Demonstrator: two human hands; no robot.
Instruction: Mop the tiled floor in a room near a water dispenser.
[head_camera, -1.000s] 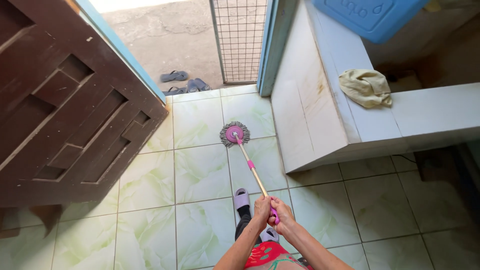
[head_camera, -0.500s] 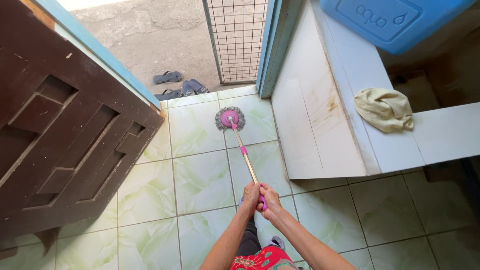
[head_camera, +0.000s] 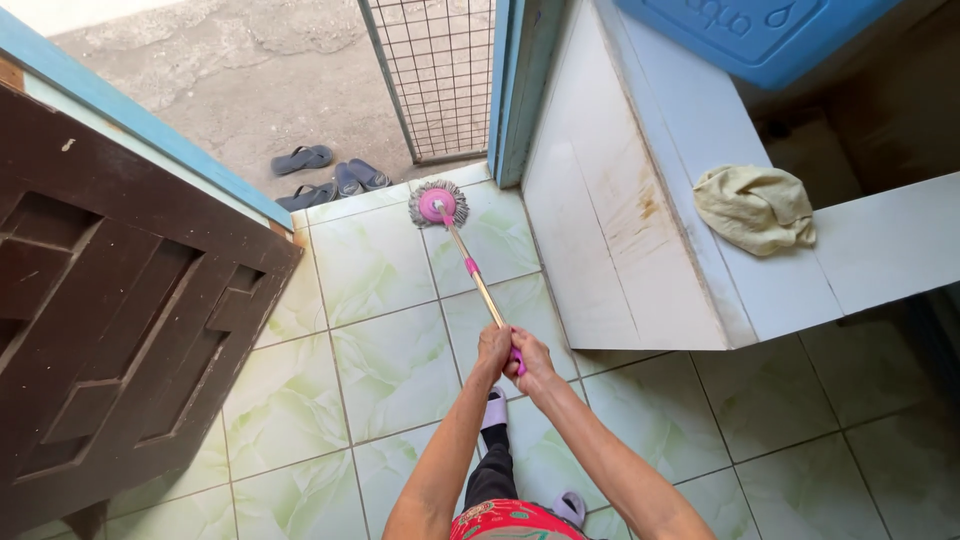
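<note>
pale green tiled floor (head_camera: 380, 370): mop head (head_camera: 438, 204) resting near doorway.

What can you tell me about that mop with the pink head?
The mop has a round pink disc ringed with grey strands, a slim metallic pole with a pink collar partway up and a pink grip at the end. Its head lies flat on the pale green floor tiles near the doorway; the pole slants back to the person. Left hand and right hand both clasp the grip end.
</note>
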